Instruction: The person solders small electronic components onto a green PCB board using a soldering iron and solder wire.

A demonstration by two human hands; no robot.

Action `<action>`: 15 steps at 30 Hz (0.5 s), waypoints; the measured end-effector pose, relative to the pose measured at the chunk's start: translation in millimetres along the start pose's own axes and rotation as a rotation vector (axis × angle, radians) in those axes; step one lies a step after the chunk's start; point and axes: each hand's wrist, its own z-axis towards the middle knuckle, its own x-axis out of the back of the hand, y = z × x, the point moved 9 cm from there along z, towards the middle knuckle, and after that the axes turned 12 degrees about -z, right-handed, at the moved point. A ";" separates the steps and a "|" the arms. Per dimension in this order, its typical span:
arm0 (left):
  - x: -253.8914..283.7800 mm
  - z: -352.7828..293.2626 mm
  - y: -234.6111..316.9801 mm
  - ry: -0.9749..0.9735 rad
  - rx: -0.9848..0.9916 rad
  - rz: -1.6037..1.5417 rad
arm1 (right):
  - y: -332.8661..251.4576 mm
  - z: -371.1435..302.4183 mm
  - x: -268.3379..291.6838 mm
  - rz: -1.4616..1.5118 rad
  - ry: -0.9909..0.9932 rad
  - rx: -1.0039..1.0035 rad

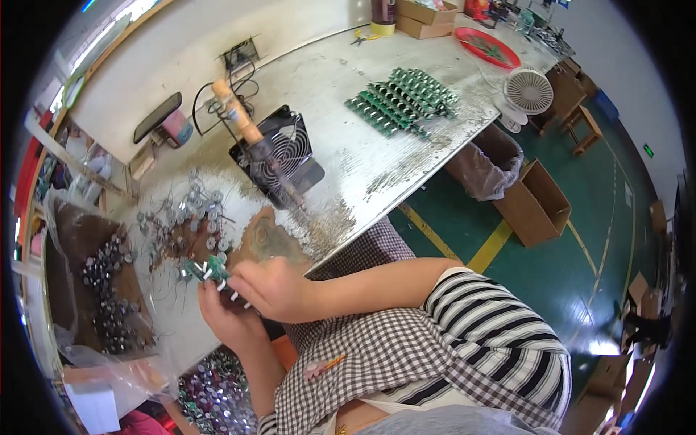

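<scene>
A strip of green circuit board [216,265] with white connectors along it is in my left hand [223,317], whose fingers close round its underside. My right hand [273,288] is closed over the upper side of the same strip, fingertips pinched together against it. Whatever is between those fingertips is hidden. Just beyond the hands, small round silver parts with thin wire leads [194,206] lie in a loose heap on the worn white table [337,76]. A soldering iron [238,112] with a wooden-looking handle slants down near the heap, its tip end toward the table.
A black square fan [293,148] stands behind the iron. Stacked green boards [402,101] lie farther right, with a red tray [500,58] and white fan [528,92] beyond. Left is a lined box of round metal parts [109,290]. Cartons [536,203] stand on the floor right.
</scene>
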 end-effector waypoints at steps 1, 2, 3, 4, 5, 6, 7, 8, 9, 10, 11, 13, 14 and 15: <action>10.4 7.2 -21.5 0.136 0.225 -0.235 | -10.3 -0.8 4.4 -0.151 0.031 0.124; 9.8 7.0 -22.9 0.131 0.230 -0.242 | -25.2 -3.3 17.7 -0.190 0.101 0.322; 4.2 7.8 -30.4 0.115 0.376 -0.269 | -22.6 2.0 20.3 -0.191 0.108 0.323; -3.9 4.1 -38.5 0.102 0.524 -0.294 | -23.3 5.9 19.6 -0.191 0.076 0.365; -8.2 -0.1 -41.1 0.101 0.525 -0.289 | -23.3 9.2 19.1 -0.189 0.042 0.404; -16.8 -4.8 -37.0 0.072 0.409 -0.246 | -16.7 14.3 23.9 -0.292 0.075 0.344; -20.9 -7.4 -23.8 0.055 0.278 -0.202 | -5.8 21.1 22.6 -0.187 0.079 0.243; -16.8 -4.9 -15.0 -0.044 0.143 -0.103 | 4.8 26.2 19.1 -0.080 0.079 0.141; -7.3 -4.8 -18.3 -0.009 0.122 -0.101 | -12.9 25.5 23.2 -0.152 0.115 0.261; -3.1 -2.9 -28.5 -0.045 0.227 -0.200 | -28.8 22.8 23.4 -0.136 0.115 0.411; -2.7 -2.9 -33.0 -0.077 0.323 -0.302 | -40.9 18.5 28.5 -0.108 0.119 0.561; -21.9 -11.0 -29.1 0.014 0.412 -0.241 | -41.8 15.1 25.7 -0.095 0.208 0.667; -11.7 -1.3 -34.4 -0.021 0.367 -0.257 | -25.3 14.7 3.6 -0.232 -0.032 0.618; -7.7 4.0 -31.0 -0.045 0.244 -0.148 | -18.6 20.3 13.9 -0.198 0.090 0.487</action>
